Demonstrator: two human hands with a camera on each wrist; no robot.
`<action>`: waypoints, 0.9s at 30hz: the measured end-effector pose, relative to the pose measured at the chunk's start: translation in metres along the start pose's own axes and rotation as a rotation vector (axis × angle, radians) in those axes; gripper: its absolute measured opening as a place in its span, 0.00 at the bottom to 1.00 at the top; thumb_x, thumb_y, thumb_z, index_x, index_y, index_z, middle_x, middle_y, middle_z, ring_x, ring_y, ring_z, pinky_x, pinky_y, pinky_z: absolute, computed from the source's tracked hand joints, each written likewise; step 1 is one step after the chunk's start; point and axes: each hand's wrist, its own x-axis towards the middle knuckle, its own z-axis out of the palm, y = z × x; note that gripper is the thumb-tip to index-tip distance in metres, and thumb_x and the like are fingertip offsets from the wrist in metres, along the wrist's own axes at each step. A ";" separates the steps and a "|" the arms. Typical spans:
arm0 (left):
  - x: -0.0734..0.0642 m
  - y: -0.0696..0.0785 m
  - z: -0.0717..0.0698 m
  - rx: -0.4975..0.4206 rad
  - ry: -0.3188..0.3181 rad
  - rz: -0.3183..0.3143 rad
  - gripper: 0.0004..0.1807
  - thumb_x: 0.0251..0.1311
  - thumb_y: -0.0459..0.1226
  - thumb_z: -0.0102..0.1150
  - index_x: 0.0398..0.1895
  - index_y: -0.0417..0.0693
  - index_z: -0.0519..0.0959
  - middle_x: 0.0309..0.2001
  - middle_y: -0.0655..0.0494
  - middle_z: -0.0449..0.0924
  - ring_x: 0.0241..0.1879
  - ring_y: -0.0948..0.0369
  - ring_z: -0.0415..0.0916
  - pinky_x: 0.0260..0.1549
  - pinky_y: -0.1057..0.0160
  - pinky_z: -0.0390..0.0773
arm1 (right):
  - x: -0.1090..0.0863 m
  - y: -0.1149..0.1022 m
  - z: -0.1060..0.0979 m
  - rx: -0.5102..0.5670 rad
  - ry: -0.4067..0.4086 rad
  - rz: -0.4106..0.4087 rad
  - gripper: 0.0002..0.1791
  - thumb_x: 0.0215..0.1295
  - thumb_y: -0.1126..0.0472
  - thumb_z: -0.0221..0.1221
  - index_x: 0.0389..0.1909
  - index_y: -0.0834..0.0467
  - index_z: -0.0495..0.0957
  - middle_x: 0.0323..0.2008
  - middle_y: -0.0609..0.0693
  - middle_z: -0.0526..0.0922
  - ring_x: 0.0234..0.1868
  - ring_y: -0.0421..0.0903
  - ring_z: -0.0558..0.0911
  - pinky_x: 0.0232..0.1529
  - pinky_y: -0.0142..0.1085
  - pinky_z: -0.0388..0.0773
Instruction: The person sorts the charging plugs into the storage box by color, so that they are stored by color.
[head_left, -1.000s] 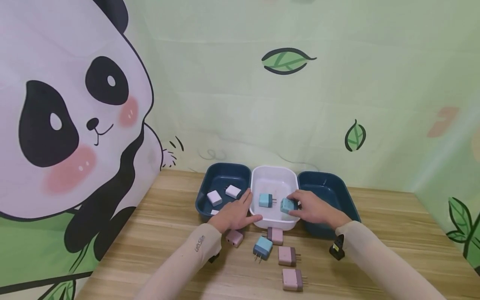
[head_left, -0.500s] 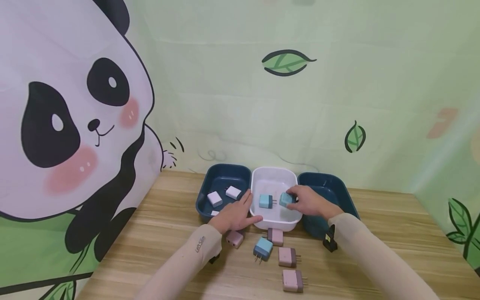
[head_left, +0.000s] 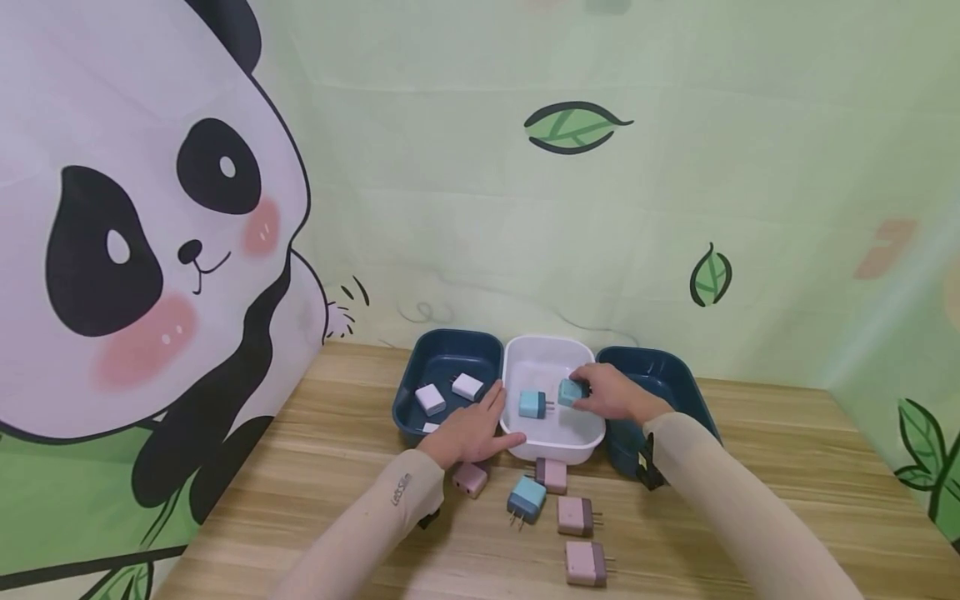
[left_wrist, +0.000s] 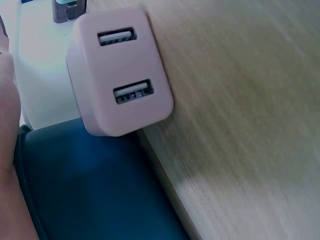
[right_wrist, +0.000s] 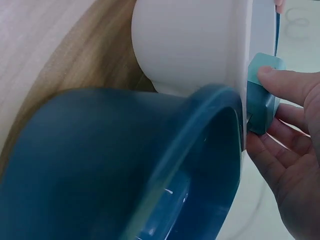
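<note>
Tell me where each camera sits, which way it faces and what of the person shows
Head: worn on the head, facing forward and down over the white tray; left hand, right hand and both sleeves show.
Left wrist: worn there, looking close at a pink charger; some skin shows at the left edge.
Right wrist: worn there, facing past a dark blue tray; the right hand's fingers show.
Head and right wrist both show the right hand pinching the blue charger at the white tray.

Third white object (head_left: 431,427) mostly hidden in left tray (head_left: 450,358); teal charger (head_left: 569,392) in head view partly behind right hand (head_left: 613,392)
</note>
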 end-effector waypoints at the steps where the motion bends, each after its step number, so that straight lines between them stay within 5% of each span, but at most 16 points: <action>1: 0.000 0.000 -0.001 -0.003 0.004 0.003 0.50 0.62 0.66 0.40 0.75 0.42 0.43 0.75 0.49 0.34 0.68 0.51 0.56 0.60 0.51 0.65 | 0.001 0.001 0.000 -0.009 -0.002 0.000 0.26 0.59 0.59 0.65 0.57 0.65 0.74 0.52 0.58 0.78 0.47 0.49 0.75 0.54 0.46 0.72; 27: 0.002 0.000 0.001 -0.002 -0.008 -0.016 0.51 0.60 0.68 0.39 0.75 0.44 0.43 0.76 0.51 0.34 0.68 0.51 0.56 0.60 0.51 0.64 | 0.017 -0.001 0.000 -0.046 -0.057 0.063 0.24 0.60 0.63 0.63 0.56 0.67 0.73 0.53 0.62 0.76 0.54 0.56 0.75 0.56 0.49 0.70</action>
